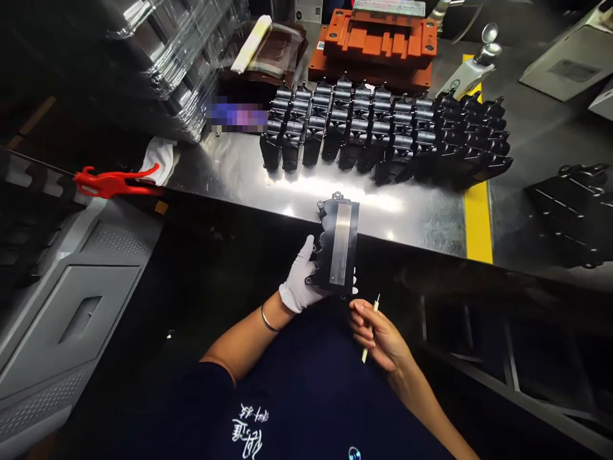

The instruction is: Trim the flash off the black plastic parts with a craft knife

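Observation:
My left hand (301, 281), in a white glove, grips a black moulded plastic part (326, 249) from below and the side. A long pale flat strip runs down the face of the part (341, 243), and small ringed lugs stick out along its edge. The part is held in front of the table edge. Bare and just to the right and below it, my right hand (380, 335) has its fingers closed round a thin cream-coloured pen-like tool (365, 352) with a fine pointed tip. That tip stands apart from the black part.
Rows of similar black parts (354, 128) stand on the metal table (416, 217). Behind them sits an orange fixture (383, 41). Plastic-wrapped stacked trays (172, 57) rise at the left, near a red air gun (112, 184). A grey crate (76, 313) stands lower left; more black parts (575, 211) lie right.

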Action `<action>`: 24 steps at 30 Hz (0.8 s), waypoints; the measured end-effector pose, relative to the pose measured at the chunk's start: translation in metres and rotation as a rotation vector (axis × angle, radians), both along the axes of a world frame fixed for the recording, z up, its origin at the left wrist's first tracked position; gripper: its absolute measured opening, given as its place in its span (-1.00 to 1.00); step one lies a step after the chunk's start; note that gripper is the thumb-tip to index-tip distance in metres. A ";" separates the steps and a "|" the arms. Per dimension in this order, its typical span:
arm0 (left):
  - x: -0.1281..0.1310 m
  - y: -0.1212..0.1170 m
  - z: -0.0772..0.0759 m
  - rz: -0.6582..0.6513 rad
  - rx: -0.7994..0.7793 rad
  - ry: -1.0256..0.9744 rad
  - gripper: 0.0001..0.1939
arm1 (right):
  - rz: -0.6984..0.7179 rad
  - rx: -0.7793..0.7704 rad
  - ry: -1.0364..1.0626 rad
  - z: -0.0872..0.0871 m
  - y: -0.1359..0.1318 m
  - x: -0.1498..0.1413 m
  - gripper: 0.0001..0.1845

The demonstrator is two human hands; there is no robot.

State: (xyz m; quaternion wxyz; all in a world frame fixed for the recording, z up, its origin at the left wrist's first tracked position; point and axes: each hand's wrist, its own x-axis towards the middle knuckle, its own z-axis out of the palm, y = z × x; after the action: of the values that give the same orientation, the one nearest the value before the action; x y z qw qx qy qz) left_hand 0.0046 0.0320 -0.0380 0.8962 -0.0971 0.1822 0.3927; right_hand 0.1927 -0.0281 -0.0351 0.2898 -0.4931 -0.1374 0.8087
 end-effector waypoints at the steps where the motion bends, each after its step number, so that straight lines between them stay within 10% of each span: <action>1: 0.001 0.000 0.002 -0.002 -0.003 0.005 -0.19 | 0.007 0.010 -0.034 0.001 -0.001 0.000 -0.54; 9: 0.005 0.000 0.015 0.033 -0.059 0.089 -0.27 | -0.070 0.688 -0.668 0.019 0.048 0.002 -0.44; 13: 0.009 -0.001 0.016 0.091 -0.099 0.087 -0.47 | 0.138 1.070 -1.008 0.033 0.082 -0.018 -0.34; 17: 0.009 -0.003 0.018 0.043 -0.106 0.136 -0.47 | 0.290 1.098 -1.245 0.036 0.133 -0.029 -0.36; 24: 0.002 -0.008 0.030 0.183 0.017 0.398 -0.55 | 0.079 1.074 -1.175 0.026 0.161 0.009 -0.60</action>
State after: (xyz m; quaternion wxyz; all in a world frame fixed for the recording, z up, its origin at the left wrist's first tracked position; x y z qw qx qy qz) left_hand 0.0062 0.0238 -0.0084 0.8040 -0.0265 0.3426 0.4854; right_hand 0.2021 0.1330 -0.0094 0.3391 -0.6265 -0.6560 0.2496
